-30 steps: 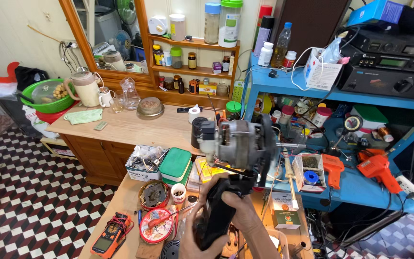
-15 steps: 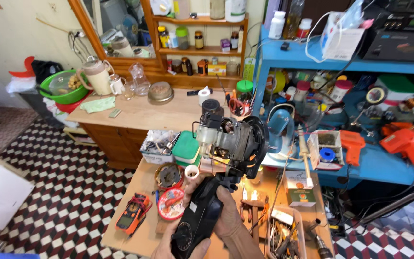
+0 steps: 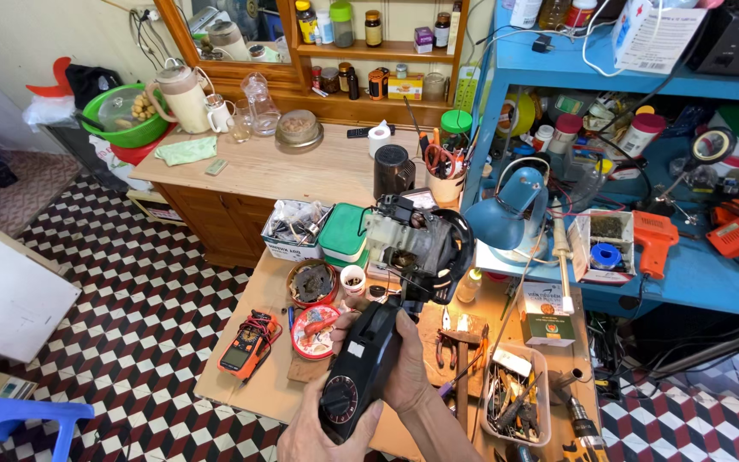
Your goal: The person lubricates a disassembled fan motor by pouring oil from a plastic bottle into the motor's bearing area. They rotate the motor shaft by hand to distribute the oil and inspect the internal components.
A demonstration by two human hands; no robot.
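I hold a power tool with a black handle (image 3: 361,368) upright over a small wooden worktable (image 3: 258,389). Its grey metal motor head (image 3: 412,244) is bare, with wires and a black ring showing. My left hand (image 3: 322,432) cups the bottom end of the handle, by a round dial. Along the handle's right side my right hand (image 3: 408,376) wraps around it, fingers at the top.
On the worktable lie an orange multimeter (image 3: 245,346), a red round tin (image 3: 314,332), a green-lidded box (image 3: 344,233), pliers (image 3: 448,346) and a tray of tools (image 3: 515,402). A blue shelf unit (image 3: 694,265) with orange tools stands right. A wooden counter (image 3: 301,171) is behind.
The view has tilted down and moved closer. The tool has dropped lower in the view and sits closer to me; both hands keep their hold.
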